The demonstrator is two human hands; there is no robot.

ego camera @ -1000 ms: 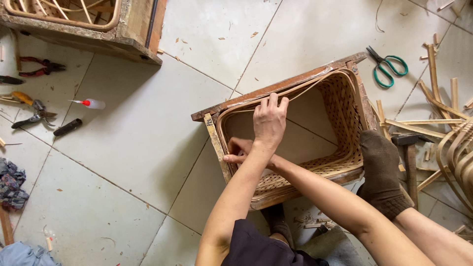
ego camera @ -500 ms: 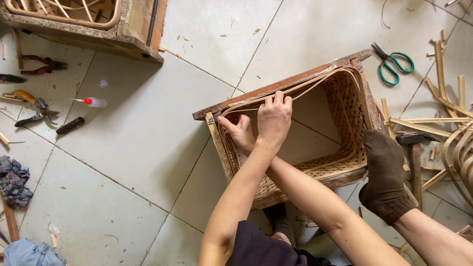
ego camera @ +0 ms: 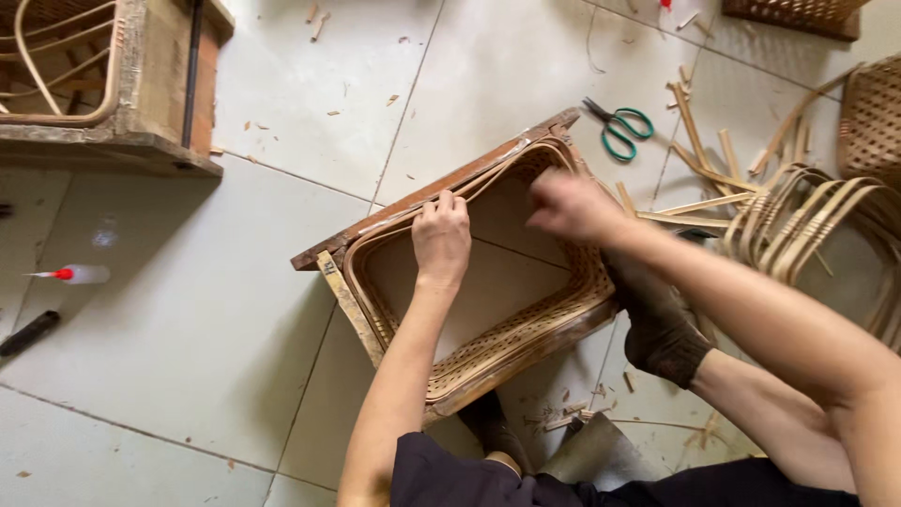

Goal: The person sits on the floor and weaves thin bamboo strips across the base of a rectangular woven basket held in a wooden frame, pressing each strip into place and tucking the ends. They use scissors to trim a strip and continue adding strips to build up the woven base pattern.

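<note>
Our left hand (ego camera: 441, 237) pinches the cane strip (ego camera: 488, 180) on the woven basket (ego camera: 526, 329). Our right hand (ego camera: 568, 205) is blurry; we cannot tell its grip.

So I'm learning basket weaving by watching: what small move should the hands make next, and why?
Probably press the cane strip down along the wooden frame. The left hand already pins it on the top edge, while the right hand, blurred, is over the far corner where the woven basket rim curves.
</note>
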